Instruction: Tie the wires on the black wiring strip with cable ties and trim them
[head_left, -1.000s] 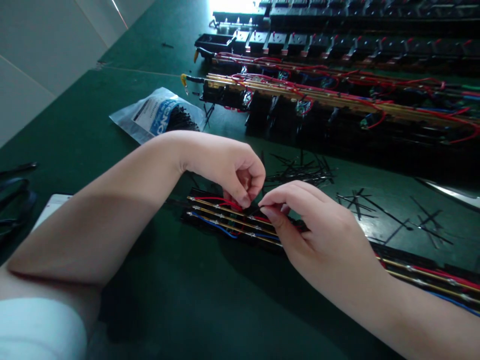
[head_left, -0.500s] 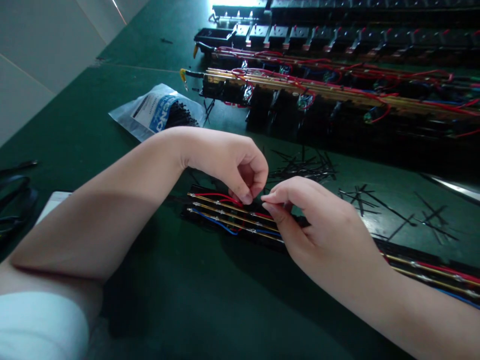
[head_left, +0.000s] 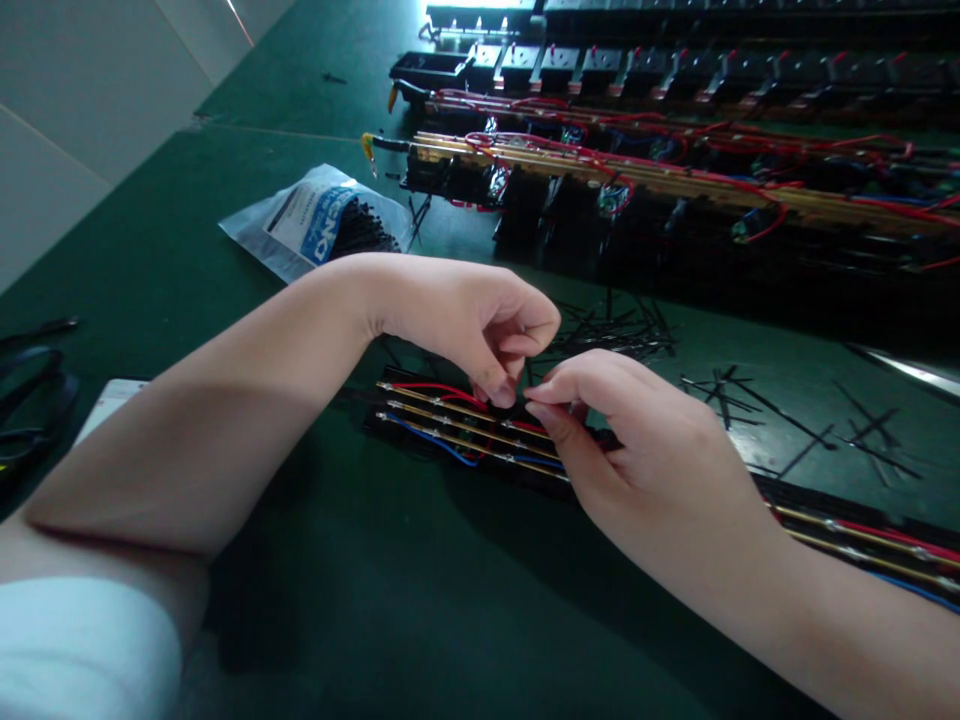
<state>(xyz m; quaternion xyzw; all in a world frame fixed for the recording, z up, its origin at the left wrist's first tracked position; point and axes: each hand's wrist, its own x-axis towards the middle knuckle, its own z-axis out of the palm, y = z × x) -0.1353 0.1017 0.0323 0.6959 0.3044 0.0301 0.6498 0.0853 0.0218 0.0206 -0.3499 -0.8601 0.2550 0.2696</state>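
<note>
My left hand (head_left: pixel 502 315) arches over a long black strip (head_left: pixel 371 425), its thumb and fingers pinched together beside a red wire (head_left: pixel 431 388). Just right of it, thumb and forefinger of my right hand (head_left: pixel 637 420) also form a pinch. What either hand holds is too small or too hidden to make out. Along the strip run thin brass rods (head_left: pixel 465 441) with solder spots, plus a blue wire (head_left: pixel 431 440). My right hand and forearm cover part of the strip. Behind my hands lies a pile of loose black cable ties (head_left: pixel 626 330).
A clear plastic bag (head_left: pixel 259 230) of black ties lies beyond my left wrist. Several wired black assemblies (head_left: pixel 637 175) stretch across the back of the green table (head_left: pixel 360 580). More loose ties (head_left: pixel 724 395) lie to the right, and black cables (head_left: pixel 37 390) at the left edge.
My left hand has shifted slightly to the right, its forefinger bulging further out and its fingertips nearer my right hand's. The right hand stays nearly in place.
</note>
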